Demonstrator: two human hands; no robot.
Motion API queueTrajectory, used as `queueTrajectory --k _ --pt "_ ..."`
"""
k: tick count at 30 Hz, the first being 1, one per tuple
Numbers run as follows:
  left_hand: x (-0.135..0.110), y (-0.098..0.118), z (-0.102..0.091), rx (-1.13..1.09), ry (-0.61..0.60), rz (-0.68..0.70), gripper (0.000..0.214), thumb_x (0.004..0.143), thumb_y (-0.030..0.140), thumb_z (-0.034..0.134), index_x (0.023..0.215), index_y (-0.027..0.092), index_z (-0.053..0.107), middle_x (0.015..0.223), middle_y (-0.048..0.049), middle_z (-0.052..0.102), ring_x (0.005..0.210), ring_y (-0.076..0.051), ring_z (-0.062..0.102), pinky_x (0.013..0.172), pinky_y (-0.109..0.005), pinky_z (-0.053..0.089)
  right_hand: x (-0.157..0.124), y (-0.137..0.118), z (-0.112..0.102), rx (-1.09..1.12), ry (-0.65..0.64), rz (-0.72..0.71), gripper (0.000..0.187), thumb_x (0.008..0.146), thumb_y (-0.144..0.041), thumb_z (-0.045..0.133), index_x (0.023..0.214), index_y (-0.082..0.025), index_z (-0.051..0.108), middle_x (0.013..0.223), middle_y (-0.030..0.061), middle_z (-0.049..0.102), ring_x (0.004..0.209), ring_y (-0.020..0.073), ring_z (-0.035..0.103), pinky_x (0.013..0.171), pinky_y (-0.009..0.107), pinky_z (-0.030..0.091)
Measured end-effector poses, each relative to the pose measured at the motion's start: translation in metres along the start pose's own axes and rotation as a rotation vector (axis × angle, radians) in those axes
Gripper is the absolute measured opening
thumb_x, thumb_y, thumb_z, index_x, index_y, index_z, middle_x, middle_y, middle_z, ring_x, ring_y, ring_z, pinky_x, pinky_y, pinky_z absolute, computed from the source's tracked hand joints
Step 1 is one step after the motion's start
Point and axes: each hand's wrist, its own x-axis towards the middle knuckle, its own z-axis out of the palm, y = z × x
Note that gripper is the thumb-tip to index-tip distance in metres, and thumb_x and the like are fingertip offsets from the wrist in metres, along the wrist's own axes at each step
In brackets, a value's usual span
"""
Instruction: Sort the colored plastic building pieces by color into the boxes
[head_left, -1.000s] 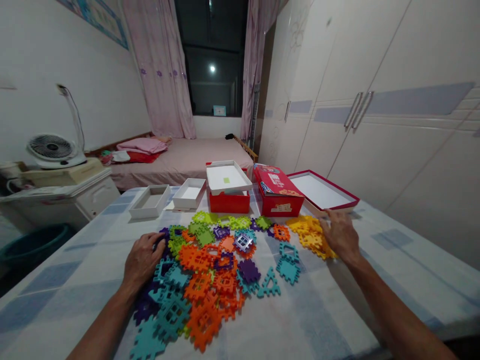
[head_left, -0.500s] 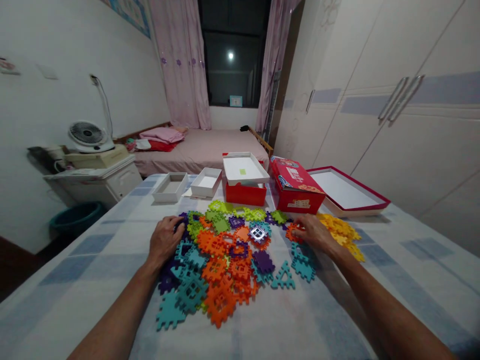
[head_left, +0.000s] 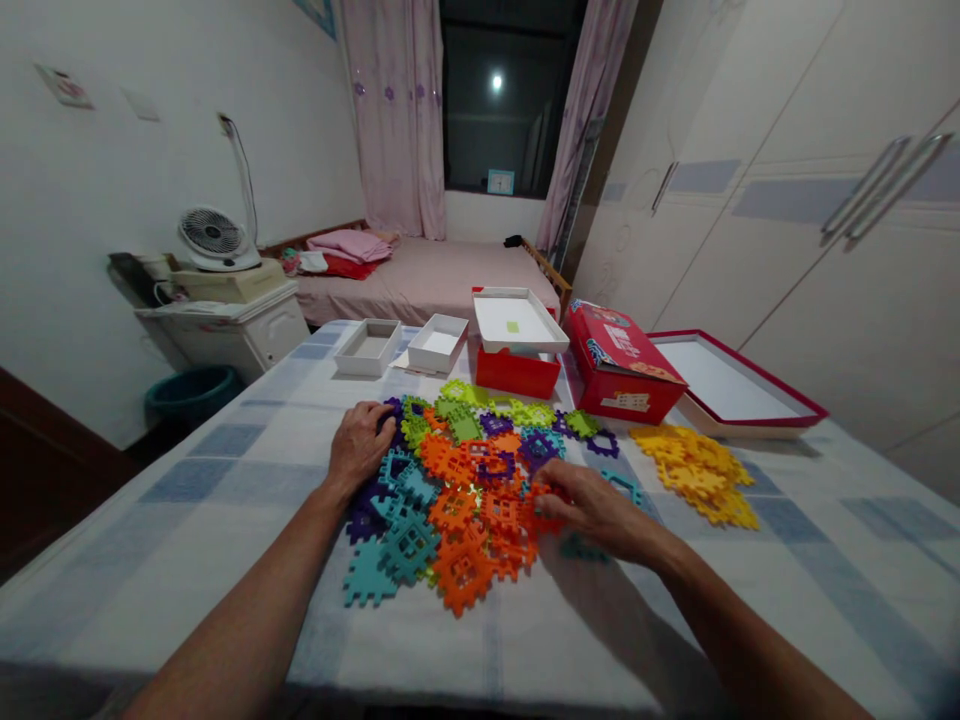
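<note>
A heap of flat plastic interlocking pieces point(head_left: 457, 490), orange, teal, purple and green, lies on the checked tablecloth point(head_left: 225, 470). My left hand point(head_left: 360, 445) rests with curled fingers on the heap's left edge, over purple and teal pieces. My right hand point(head_left: 592, 505) lies on the heap's right side, fingers closed on an orange piece point(head_left: 541, 507). A separate pile of yellow pieces point(head_left: 701, 470) sits to the right, apart from both hands.
Behind the heap stand two white trays point(head_left: 371, 347), a red box with a white tray on top point(head_left: 517, 350), a closed red box point(head_left: 622, 365) and an open lid point(head_left: 731, 385). A fan point(head_left: 214, 235) stands on a cabinet at left; wardrobe doors at right.
My right hand has moved left from the yellow pile across to the orange pieces in the heap. My left hand has stayed on the heap's left edge. The camera has shifted left.
</note>
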Motion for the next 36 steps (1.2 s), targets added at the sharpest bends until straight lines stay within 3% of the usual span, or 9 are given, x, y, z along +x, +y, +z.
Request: queueTrajectory --k 2,5,8,12,19,25,30,36 --pt "0.000 0.000 0.000 -0.014 0.011 0.014 0.039 0.087 0.035 0.038 0.106 0.016 0.066 0.106 -0.0109 0.062 0.101 -0.025 0.055 0.094 -0.039 0.044 0.002 0.003 0.000 -0.013 0.112 0.043 0.020 0.092 -0.033 0.046 0.086 -0.017 0.056 0.087 0.0036 0.058 0.078 0.0163 0.052 0.071 0.029 0.039" --pt "0.000 0.000 0.001 -0.007 0.018 0.012 0.038 0.087 0.034 0.038 0.105 0.017 0.066 0.106 -0.0101 0.062 0.101 -0.024 0.055 0.094 -0.039 0.044 -0.001 0.000 0.006 0.055 0.077 -0.015 0.018 0.091 -0.034 0.048 0.092 -0.019 0.058 0.107 0.0066 0.060 0.096 0.0186 0.055 0.084 0.032 0.041" --pt "0.000 0.000 0.002 0.014 0.014 0.004 0.039 0.087 0.035 0.038 0.106 0.016 0.066 0.107 -0.0105 0.062 0.100 -0.025 0.055 0.094 -0.039 0.044 -0.001 -0.009 0.021 -0.021 0.043 -0.074 0.018 0.089 -0.034 0.054 0.096 -0.018 0.059 0.131 0.0101 0.051 0.122 0.0245 0.042 0.103 0.041 0.031" --pt "0.000 -0.002 0.003 0.006 0.009 0.006 0.039 0.087 0.035 0.038 0.107 0.015 0.066 0.108 -0.0106 0.062 0.100 -0.025 0.055 0.094 -0.038 0.044 0.010 -0.017 0.035 -0.184 0.004 -0.042 0.025 0.087 -0.042 0.058 0.095 -0.018 0.063 0.132 0.0124 0.048 0.132 0.0314 0.030 0.108 0.054 0.018" --pt "0.000 -0.002 0.002 0.013 -0.001 -0.001 0.040 0.087 0.035 0.038 0.108 0.015 0.066 0.108 -0.0108 0.062 0.101 -0.025 0.055 0.095 -0.038 0.043 0.016 -0.015 0.033 -0.138 0.042 -0.156 0.015 0.085 -0.035 0.063 0.090 -0.020 0.060 0.111 0.0044 0.056 0.108 0.0196 0.048 0.105 0.046 0.024" --pt "0.000 -0.002 0.002 0.002 -0.010 0.000 0.041 0.087 0.035 0.038 0.107 0.014 0.066 0.108 -0.0115 0.062 0.100 -0.025 0.055 0.095 -0.039 0.043 0.019 -0.011 0.040 -0.077 0.093 -0.210 0.012 0.088 -0.028 0.059 0.096 -0.020 0.056 0.104 0.0055 0.060 0.101 0.0189 0.052 0.094 0.036 0.034" --pt "0.000 -0.003 0.003 0.009 0.010 0.014 0.040 0.087 0.035 0.038 0.105 0.015 0.066 0.106 -0.0110 0.062 0.099 -0.025 0.055 0.095 -0.039 0.043 0.030 -0.003 0.045 -0.043 0.168 -0.165 0.016 0.085 -0.026 0.063 0.095 -0.019 0.053 0.096 0.0041 0.059 0.088 0.0175 0.053 0.079 0.031 0.037" --pt "0.000 -0.002 0.002 0.000 0.003 0.011 0.040 0.087 0.035 0.037 0.108 0.015 0.065 0.107 -0.0109 0.062 0.100 -0.025 0.054 0.095 -0.038 0.043 0.034 0.001 0.045 0.031 0.168 -0.099 0.020 0.077 -0.022 0.068 0.090 -0.020 0.052 0.096 0.0020 0.055 0.087 0.0165 0.050 0.075 0.028 0.035"
